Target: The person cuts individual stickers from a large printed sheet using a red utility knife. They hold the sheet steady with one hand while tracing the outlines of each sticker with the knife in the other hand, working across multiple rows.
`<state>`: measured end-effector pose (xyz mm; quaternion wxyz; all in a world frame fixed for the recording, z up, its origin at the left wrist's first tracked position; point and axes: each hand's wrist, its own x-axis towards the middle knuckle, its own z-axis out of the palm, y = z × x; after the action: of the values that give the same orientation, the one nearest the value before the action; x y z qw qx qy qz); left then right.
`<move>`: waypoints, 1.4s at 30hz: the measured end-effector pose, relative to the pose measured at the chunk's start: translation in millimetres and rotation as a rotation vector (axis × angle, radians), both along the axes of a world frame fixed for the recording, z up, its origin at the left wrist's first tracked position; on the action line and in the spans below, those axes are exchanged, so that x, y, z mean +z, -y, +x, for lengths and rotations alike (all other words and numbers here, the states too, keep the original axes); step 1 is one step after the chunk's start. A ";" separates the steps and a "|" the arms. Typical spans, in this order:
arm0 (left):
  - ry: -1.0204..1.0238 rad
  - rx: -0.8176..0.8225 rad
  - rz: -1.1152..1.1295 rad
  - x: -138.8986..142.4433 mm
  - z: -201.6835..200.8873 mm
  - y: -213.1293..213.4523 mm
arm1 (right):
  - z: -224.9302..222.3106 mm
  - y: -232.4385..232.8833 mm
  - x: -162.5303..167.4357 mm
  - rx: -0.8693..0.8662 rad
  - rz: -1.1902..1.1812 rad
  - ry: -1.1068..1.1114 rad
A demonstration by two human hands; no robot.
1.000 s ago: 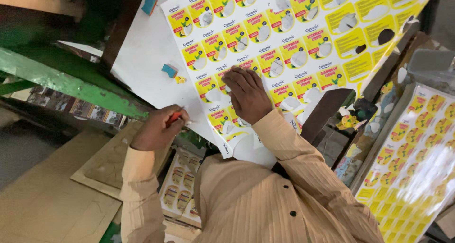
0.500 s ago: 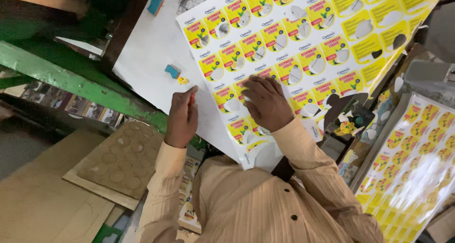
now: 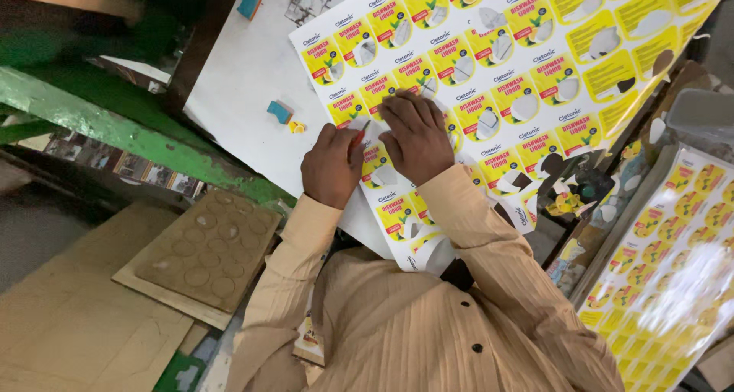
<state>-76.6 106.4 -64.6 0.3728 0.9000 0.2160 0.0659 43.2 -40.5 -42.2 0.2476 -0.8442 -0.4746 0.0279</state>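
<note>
A small blue block [image 3: 280, 111] lies on the white board [image 3: 237, 78], left of the hands. The large printed sheet of yellow die-cut labels [image 3: 489, 71] spreads far and right. The left hand [image 3: 332, 166] pinches a thin red tool [image 3: 359, 134] at the sheet's near-left edge; the right hand [image 3: 417, 136] presses flat, fingers spread, just beside it.

The scene is evenly lit from above — the white and yellow label sheet [image 3: 489, 63] is rendered bright, the left edge is left dim, and slight softness is seen at the corners.
</note>
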 end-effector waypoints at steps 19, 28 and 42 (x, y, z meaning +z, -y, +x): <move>-0.135 -0.040 0.032 5.5 -11.2 21.5 | 3.0 3.1 -4.3 -0.024 -0.032 0.027; -0.044 -0.664 0.318 -5.9 10.2 -56.1 | 0.4 4.2 -2.9 0.021 -0.050 0.014; 0.004 -0.939 0.402 -27.7 42.1 -119.7 | -2.7 12.0 -5.7 -0.017 -0.100 0.052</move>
<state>-34.5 226.1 -92.3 0.1822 0.9539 -0.2292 -0.0666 40.5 -52.6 -47.9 0.1930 -0.8598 -0.4719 0.0275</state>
